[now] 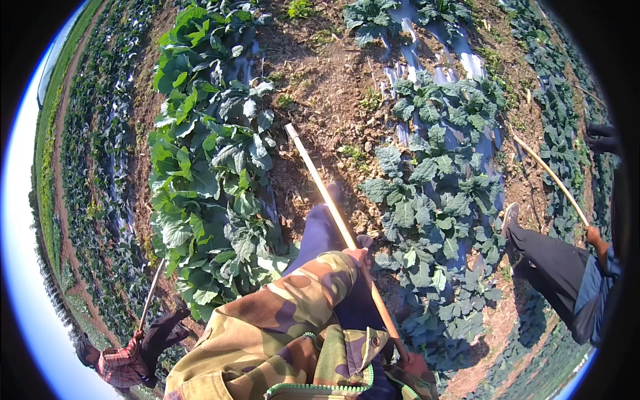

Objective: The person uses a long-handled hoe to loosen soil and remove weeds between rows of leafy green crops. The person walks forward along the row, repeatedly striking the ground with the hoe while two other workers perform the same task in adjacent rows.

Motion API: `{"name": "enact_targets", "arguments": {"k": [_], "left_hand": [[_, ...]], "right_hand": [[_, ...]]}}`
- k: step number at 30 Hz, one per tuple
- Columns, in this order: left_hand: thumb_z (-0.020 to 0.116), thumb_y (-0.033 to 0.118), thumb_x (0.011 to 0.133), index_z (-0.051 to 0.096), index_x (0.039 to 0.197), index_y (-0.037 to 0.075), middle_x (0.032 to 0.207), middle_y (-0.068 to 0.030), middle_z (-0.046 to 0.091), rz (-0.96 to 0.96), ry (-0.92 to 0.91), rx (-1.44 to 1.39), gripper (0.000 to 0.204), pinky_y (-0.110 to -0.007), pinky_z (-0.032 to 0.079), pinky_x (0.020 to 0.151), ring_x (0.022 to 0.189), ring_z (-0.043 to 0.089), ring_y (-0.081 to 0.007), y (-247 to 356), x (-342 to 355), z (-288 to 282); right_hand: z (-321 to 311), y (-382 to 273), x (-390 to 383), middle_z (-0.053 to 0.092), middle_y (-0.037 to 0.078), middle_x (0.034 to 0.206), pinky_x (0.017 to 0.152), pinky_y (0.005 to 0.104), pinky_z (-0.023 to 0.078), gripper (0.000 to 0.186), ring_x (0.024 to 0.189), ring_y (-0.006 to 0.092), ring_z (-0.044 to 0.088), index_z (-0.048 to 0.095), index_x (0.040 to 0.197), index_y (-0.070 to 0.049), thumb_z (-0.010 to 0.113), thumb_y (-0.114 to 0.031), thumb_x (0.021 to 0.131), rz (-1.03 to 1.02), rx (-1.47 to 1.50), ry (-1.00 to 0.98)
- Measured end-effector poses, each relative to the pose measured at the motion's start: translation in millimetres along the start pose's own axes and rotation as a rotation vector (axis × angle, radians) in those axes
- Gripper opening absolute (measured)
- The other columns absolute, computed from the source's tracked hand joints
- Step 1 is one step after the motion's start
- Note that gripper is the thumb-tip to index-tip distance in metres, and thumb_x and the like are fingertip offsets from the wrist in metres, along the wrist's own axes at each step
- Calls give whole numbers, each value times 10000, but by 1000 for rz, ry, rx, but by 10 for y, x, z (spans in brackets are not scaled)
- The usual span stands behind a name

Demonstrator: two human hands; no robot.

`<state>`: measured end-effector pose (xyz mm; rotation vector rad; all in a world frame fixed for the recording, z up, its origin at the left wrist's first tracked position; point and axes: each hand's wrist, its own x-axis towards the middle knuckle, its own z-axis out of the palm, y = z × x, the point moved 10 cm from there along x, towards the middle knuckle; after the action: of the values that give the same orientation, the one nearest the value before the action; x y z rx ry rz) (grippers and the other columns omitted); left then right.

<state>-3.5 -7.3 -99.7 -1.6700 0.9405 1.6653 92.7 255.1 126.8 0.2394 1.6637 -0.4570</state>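
Observation:
My left hand (pixel 357 256), beyond a camouflage sleeve (pixel 273 300), is closed round a long pale wooden handle (pixel 325 190) at the middle of the view. My right hand (pixel 411 365) grips the same handle lower down, at the bottom right. The handle runs diagonally up to a small pale metal-looking head (pixel 291 131) over the bare soil path (pixel 313 73). On either side grow leafy plants: a dense bright and dark green row (pixel 190 160) at left, and dusty green plants (pixel 423 173) on plastic-covered beds at right.
A co-worker in a plaid shirt (pixel 117 365) holds a pole (pixel 152 293) at lower left. Another co-worker in dark trousers (pixel 547 267) holds a pale pole (pixel 548 170) at right, with a foot on the soil. More crop rows (pixel 100 167) and a dirt track (pixel 65 153) extend leftward.

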Motion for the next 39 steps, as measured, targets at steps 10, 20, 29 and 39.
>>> {"name": "enact_targets", "arguments": {"k": [10, 20, 29, 39], "left_hand": [[583, 104, 769, 481, 762, 13, 539, -87, 496, 118, -57, -72, 137, -357, 453, 384, 431, 525, -214, 573, -43, 217], [525, 185, 830, 474, 732, 79, 500, -6, 421, 504, -32, -141, 153, -275, 380, 344, 380, 428, -137, 2850, 429, -456], [588, 109, 787, 514, 797, -25, 527, -93, 531, -26, -101, 30, 153, -331, 420, 346, 392, 522, -194, 819, -204, -23], [564, 101, 801, 461, 772, 41, 551, -56, 467, 183, -44, -163, 123, -315, 417, 362, 408, 478, -167, 2317, 157, -248]], "right_hand": [[16, -250, 260, 602, 141, 686, 614, 355, 453, 236, 636, 256, 596, 610, 801, -45, 668, -229, 665, -111, 229, 157], [-503, -2247, 1249, 573, 231, 749, 622, 449, 448, 267, 750, 401, 567, 508, 812, -14, 628, -222, 695, -172, -94, 341], [-29, -823, 197, 605, 126, 717, 627, 378, 466, 365, 677, 294, 597, 576, 837, -51, 663, -370, 682, 231, -23, -58], [-411, -1914, 1048, 603, 188, 779, 646, 408, 458, 427, 744, 351, 594, 567, 912, 7, 663, -318, 652, 95, -155, 374]]}}
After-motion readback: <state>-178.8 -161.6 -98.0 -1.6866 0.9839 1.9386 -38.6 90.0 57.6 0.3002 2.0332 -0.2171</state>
